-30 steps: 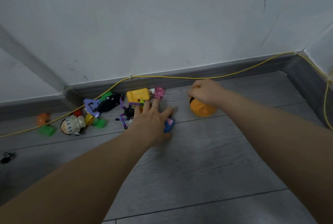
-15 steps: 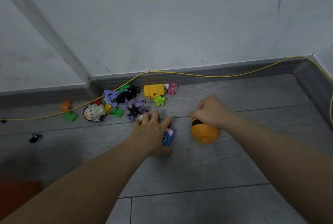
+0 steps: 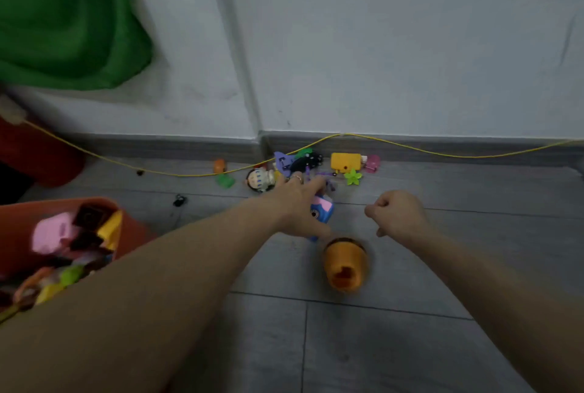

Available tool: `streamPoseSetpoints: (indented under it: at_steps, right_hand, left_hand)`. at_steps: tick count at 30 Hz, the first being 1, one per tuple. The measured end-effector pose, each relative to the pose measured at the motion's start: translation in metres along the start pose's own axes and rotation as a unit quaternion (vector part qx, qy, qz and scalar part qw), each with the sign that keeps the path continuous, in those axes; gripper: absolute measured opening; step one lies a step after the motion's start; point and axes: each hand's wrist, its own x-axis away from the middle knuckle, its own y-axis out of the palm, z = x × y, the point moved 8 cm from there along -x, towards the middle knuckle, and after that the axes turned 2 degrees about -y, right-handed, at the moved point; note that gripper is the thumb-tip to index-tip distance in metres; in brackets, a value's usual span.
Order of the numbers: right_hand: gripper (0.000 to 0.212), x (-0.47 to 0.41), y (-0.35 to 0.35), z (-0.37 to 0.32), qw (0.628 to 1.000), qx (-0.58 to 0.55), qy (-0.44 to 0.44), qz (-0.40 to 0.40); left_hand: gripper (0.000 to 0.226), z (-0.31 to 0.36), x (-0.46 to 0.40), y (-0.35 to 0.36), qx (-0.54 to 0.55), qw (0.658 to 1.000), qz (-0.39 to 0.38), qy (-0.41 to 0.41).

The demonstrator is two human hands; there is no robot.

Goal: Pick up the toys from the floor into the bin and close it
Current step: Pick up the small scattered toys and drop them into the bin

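Your curled, empty right hand (image 3: pixel 396 214) has just let go of the round orange plastic toy (image 3: pixel 346 266), now loose on the floor, your left hand (image 3: pixel 298 204) grips the small blue toy (image 3: pixel 320 210), and the orange bin (image 3: pixel 19 228) now shows left.

Orange bin (image 3: pixel 132 228) lower left — open, toys inside, orange cup toy (image 3: pixel 346 266) on the floor
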Motion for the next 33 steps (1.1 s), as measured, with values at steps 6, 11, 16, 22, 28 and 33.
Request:
streamPoseSetpoints:
  at_steps: [6, 11, 16, 22, 28, 33]
  right_hand:
    - [0.022, 0.048, 0.036, -0.118, 0.988, -0.088, -0.092, -0.088]
    - [0.009, 0.124, 0.056, -0.255, 0.928, -0.266, -0.193, -0.176]
    - [0.014, 0.193, 0.062, -0.346, 0.876, -0.365, -0.243, -0.199]
    - [0.012, 0.244, 0.097, -0.385, 0.848, -0.376, -0.267, -0.262]
    - [0.024, 0.238, 0.110, -0.371, 0.873, 0.026, -0.467, -0.138]
    - [0.020, 0.175, 0.100, -0.301, 0.934, -0.024, -0.346, -0.083]
  left_hand:
    - [0.061, -0.094, 0.091, -0.050, -0.021, 0.999, -0.022, -0.045]
    - [0.058, -0.165, 0.162, -0.096, 0.173, 0.975, -0.069, -0.125]
    - [0.055, -0.192, 0.230, -0.173, 0.262, 0.956, 0.040, -0.123]
    - [0.043, -0.269, 0.293, -0.114, 0.179, 0.941, -0.045, -0.285]
    - [0.064, -0.283, 0.312, -0.061, 0.192, 0.927, -0.142, -0.288]
    - [0.026, -0.255, 0.266, -0.110, 0.123, 0.974, 0.024, -0.190]
